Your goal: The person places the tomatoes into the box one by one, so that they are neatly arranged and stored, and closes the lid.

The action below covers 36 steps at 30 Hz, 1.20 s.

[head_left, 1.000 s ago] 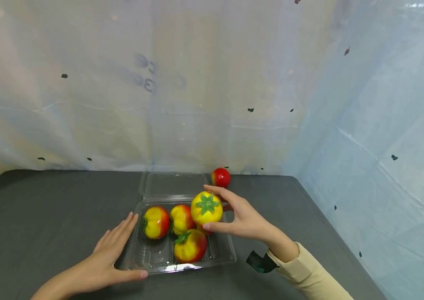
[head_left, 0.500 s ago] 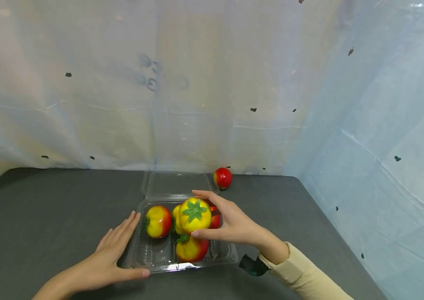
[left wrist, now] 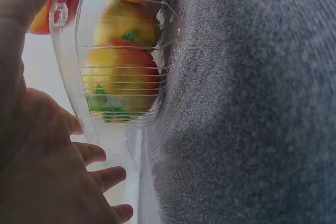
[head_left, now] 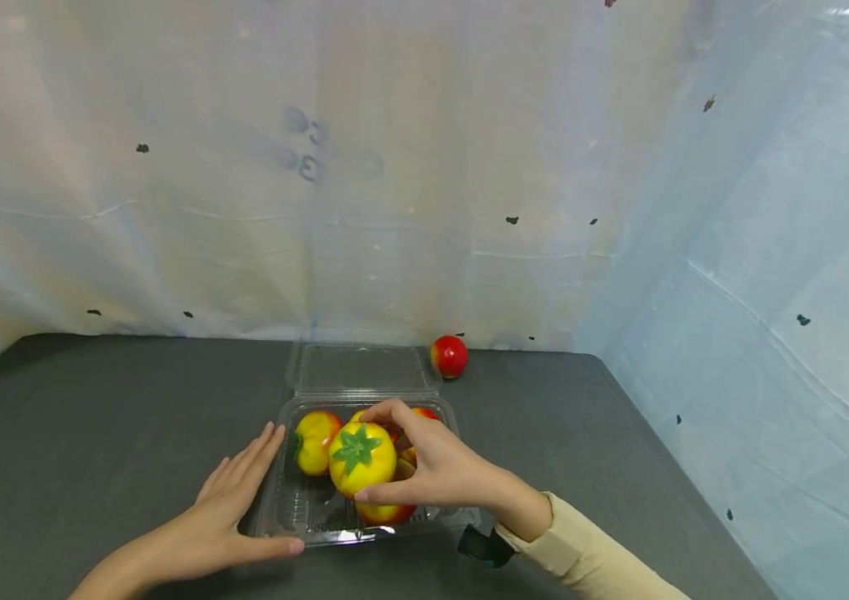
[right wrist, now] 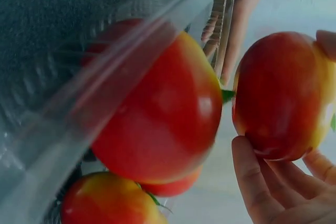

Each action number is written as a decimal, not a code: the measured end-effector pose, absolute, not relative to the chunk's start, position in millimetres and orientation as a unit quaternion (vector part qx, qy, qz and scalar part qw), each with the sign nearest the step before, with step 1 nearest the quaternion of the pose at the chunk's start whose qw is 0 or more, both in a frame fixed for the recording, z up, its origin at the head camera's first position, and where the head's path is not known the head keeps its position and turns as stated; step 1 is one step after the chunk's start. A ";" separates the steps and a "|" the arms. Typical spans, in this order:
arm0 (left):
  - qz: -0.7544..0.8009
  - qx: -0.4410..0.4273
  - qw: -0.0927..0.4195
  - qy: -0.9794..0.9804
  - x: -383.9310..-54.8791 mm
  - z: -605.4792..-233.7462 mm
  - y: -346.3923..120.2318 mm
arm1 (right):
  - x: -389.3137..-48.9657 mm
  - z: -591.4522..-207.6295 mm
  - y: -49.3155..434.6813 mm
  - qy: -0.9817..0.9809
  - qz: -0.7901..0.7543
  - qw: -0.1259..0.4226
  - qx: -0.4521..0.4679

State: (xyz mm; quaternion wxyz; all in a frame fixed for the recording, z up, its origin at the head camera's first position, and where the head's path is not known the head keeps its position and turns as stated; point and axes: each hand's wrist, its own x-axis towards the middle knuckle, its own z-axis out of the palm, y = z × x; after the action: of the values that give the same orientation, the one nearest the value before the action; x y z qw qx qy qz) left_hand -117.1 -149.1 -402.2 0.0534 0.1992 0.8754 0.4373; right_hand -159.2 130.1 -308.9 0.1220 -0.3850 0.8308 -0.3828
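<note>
The right hand pinches the leaf-topped fruit between thumb and curled fingers, green star up, red end down. That fruit hangs over the middle of the clear tray on the dark bench, apart from the tray floor. The left hand is spread along the tray's 9 o'clock side, its thumb at the 7 o'clock corner; how firmly it presses cannot be told.

Inside, the side-lying fruit sits at 10 o'clock and the near fruit at 5 o'clock; others lie partly hidden under the right hand. The lid lies folded back at 12 o'clock, with a red fruit beside it at 1 o'clock.

The bare floor at 7 o'clock looks the roomiest spot. A good way in is to clear the near fruit first, then come straight down, star upward, and part the fingers evenly so nothing rolls. The thin tray probably slides easily, so a light brace from the left hand helps.
</note>
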 end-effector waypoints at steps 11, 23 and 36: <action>0.439 0.202 0.055 0.874 -116.5 -401.3 -150.1 | -160.4 -317.4 119.3 0.829 -0.343 0.136 -0.420; 0.443 0.194 0.080 0.872 -117.3 -398.8 -150.4 | -162.1 -321.1 109.2 0.841 -0.292 0.139 -0.434; 0.445 0.194 0.080 0.871 -116.3 -400.1 -149.5 | -165.6 -322.4 90.5 0.861 -0.203 0.132 -0.447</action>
State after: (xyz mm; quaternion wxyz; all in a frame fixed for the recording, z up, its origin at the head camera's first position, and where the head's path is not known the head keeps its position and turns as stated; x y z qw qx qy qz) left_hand -116.3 -149.5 -400.1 0.0797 0.1943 0.8706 0.4450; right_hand -165.6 90.5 -322.4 0.1317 -0.4474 0.8609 -0.2035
